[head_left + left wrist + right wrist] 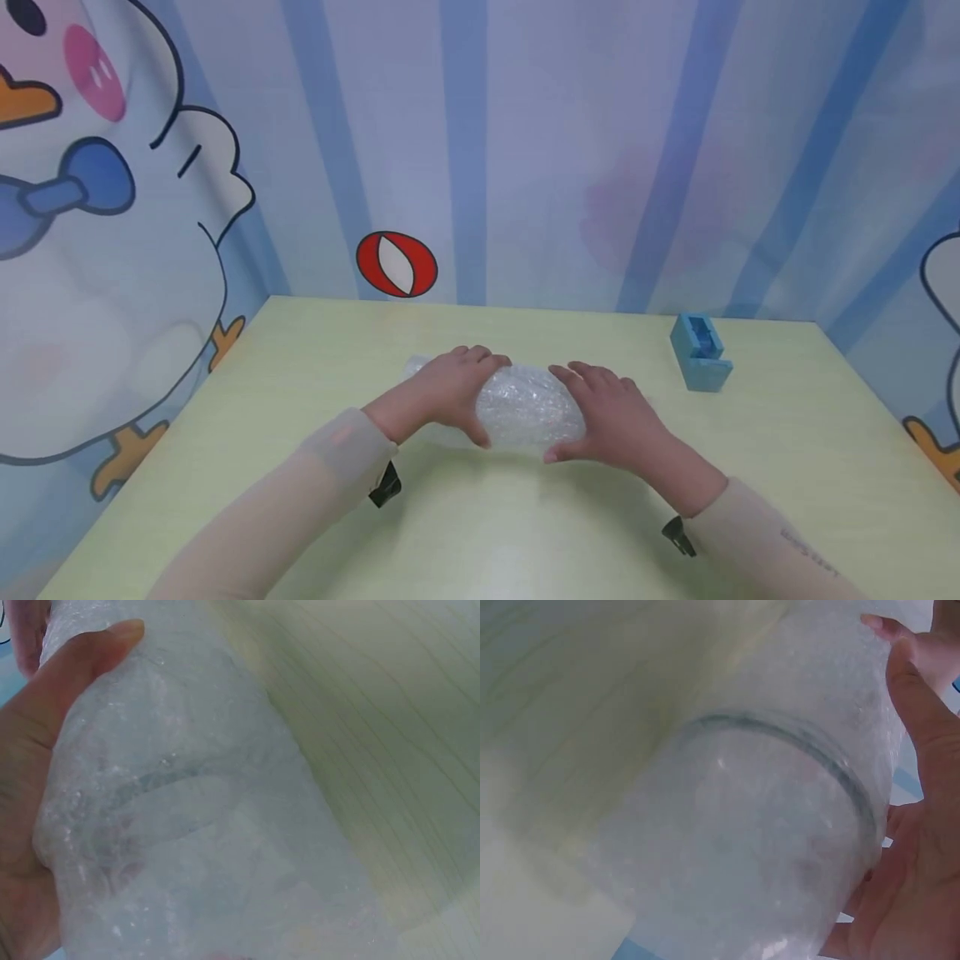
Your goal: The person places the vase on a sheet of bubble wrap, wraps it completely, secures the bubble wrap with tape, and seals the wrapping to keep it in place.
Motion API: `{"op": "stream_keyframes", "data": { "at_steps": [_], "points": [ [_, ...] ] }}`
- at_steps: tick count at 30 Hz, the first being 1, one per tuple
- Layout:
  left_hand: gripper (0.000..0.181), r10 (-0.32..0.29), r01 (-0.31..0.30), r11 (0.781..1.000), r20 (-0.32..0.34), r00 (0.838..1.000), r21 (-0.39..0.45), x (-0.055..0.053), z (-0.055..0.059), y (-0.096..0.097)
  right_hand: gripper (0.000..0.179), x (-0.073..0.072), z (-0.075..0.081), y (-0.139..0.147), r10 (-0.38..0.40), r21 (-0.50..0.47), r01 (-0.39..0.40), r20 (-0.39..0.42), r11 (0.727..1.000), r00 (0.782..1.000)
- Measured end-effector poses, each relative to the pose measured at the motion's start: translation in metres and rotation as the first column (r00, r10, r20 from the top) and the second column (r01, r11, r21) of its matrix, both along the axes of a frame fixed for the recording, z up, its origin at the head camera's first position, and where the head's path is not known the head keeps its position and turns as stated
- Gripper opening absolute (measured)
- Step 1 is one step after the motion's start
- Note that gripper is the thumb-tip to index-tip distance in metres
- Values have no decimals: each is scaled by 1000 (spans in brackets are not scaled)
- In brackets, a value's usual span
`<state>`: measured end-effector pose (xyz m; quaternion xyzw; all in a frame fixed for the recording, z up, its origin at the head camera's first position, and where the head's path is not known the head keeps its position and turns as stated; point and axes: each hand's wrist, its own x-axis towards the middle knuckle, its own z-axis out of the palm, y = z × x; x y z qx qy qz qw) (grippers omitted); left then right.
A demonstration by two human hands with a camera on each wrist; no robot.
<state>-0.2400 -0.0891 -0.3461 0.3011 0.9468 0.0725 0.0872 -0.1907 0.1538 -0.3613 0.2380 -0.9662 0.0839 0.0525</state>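
A bundle of clear bubble wrap [528, 408] lies sideways between both hands near the middle of the table. My left hand [453, 387] grips its left part, thumb on the near side and fingers over the far side. On the right part my right hand [611, 412] holds it the same way. Through the wrap in the right wrist view shows the round rim of a clear glass-like vessel [802, 739]. Loose bubble wrap [247, 900] extends past the left hand in the left wrist view. The vessel's full shape is hidden by the layers.
A blue tape dispenser [701, 354] stands toward the back right of the pale yellow-green table [480, 533]. Behind the table hangs a striped backdrop [555, 167] with cartoon figures, reaching the table's far edge.
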Motion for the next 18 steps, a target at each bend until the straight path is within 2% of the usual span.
{"op": "stream_keyframes", "data": {
  "at_steps": [10, 18],
  "points": [
    [97, -19, 18, 999, 14, 1000, 26, -2, 2, 0, 116, -1, -13, -7, -12, 94, 19, -73, 995, 997],
    [96, -6, 4, 999, 45, 999, 49, -6, 2, 0, 102, -3, -21, -10, -20, 124, 34, -111, 992, 994]
  ]
}}
